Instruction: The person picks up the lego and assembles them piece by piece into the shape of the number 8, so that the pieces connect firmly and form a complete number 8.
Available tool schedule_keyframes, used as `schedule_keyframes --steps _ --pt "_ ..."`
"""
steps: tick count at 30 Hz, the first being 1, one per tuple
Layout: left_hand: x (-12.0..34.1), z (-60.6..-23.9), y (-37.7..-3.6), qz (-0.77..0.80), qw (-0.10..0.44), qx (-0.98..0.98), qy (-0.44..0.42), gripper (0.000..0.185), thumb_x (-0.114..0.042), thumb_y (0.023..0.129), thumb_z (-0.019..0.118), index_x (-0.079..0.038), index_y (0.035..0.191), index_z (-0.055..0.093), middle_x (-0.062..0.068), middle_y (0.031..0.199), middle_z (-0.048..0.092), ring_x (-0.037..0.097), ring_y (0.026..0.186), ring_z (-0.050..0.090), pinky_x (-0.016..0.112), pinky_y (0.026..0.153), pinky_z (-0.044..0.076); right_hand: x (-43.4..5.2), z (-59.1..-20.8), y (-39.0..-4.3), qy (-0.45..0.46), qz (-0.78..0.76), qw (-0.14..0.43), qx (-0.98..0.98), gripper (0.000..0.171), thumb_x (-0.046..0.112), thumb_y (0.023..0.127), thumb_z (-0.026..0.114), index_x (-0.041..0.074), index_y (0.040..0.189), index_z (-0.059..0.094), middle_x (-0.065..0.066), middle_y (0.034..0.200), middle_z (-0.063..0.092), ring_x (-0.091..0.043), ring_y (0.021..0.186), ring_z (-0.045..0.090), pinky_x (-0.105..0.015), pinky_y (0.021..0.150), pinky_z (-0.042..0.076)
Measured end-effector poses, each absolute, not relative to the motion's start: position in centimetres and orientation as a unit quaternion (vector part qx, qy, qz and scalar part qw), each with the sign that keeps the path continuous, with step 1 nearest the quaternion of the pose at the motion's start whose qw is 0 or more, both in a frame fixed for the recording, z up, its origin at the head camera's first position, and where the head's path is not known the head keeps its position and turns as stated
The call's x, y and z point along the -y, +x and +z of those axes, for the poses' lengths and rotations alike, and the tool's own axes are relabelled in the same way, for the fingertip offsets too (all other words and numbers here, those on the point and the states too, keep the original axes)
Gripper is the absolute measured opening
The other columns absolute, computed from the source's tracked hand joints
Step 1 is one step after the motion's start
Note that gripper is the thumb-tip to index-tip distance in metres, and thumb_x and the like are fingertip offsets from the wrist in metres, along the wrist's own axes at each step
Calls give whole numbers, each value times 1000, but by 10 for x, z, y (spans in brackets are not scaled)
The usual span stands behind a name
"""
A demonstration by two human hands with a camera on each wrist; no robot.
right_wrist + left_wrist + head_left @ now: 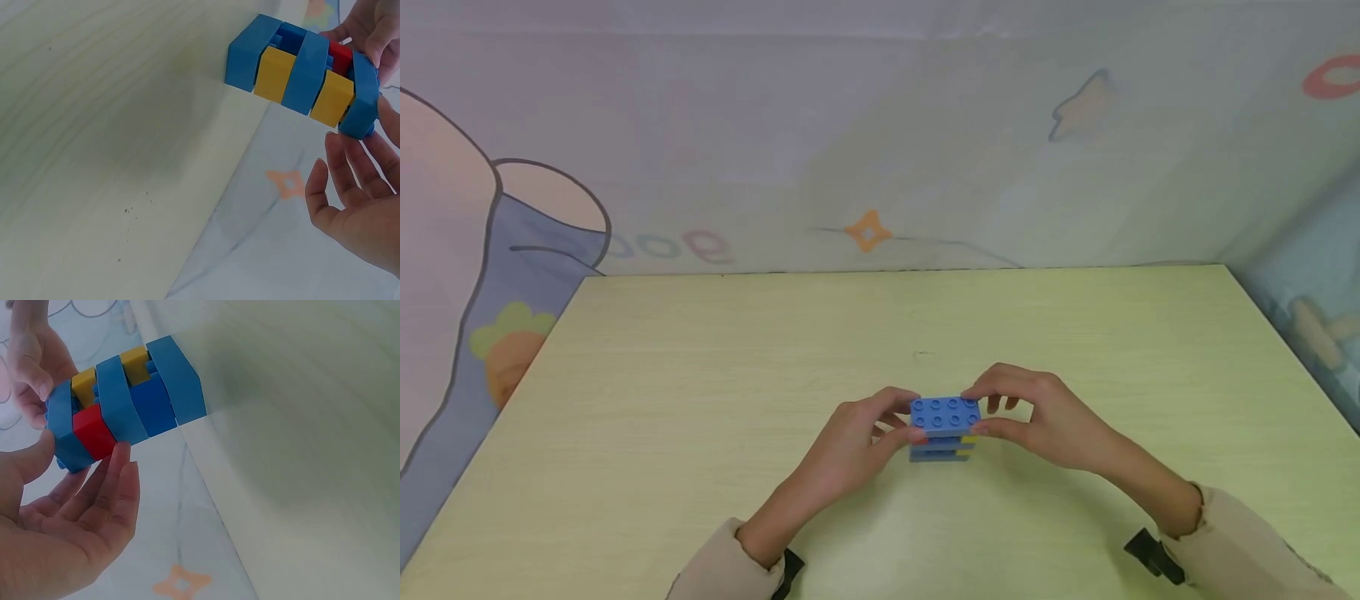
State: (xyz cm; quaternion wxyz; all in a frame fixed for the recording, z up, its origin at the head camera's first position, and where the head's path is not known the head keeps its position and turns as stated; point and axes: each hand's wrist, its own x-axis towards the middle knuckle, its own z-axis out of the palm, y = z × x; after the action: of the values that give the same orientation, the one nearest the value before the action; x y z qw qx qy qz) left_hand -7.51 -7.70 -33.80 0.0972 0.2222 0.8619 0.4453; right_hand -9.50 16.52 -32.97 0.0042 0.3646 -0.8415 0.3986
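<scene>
Sleeves: beige cuffs [722,567] at the near table edge, a dark strap at each wrist.
Left hand [850,446]: fingers curled, thumb and fingertips pinched the left end of the top plate.
Right hand [1041,417]: fingers curled over the right end of the same plate, thumb on its near edge.
Brick stack [946,427]: stood on the wooden table [700,400], near its middle, between both hands; blue studded plates alternated with yellow bricks [275,75], a red brick [94,431] and a darker blue one.
Handling, as judged: light, rigid plastic, smooth-sided; layers probably separate under a twist, so best gripped by opposite ends of a plate.
Backdrop: pale cartoon-print wall [880,125] behind, an orange star [868,230] on it.
</scene>
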Motion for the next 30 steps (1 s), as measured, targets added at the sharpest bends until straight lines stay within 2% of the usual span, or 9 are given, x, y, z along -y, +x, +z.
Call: schedule_keyframes --steps 17,30 --pt "75 -335 -76 431 96 -869 225 33 -21 88 61 -4 116 56 5 106 62 16 89 59 27 72 48 -171 -340 -99 364 433 4 825 32 2 72 74 5 103 66 5 90 62 -11 76 56 -27 67 47" --pt "76 -337 -75 433 92 -868 226 32 -21 88 61 -4 115 55 5 106 62 15 88 59 26 72 48 -169 -345 -95 391 441 33 807 34 -2 74 71 5 106 62 2 92 60 -12 78 54 -24 68 45"
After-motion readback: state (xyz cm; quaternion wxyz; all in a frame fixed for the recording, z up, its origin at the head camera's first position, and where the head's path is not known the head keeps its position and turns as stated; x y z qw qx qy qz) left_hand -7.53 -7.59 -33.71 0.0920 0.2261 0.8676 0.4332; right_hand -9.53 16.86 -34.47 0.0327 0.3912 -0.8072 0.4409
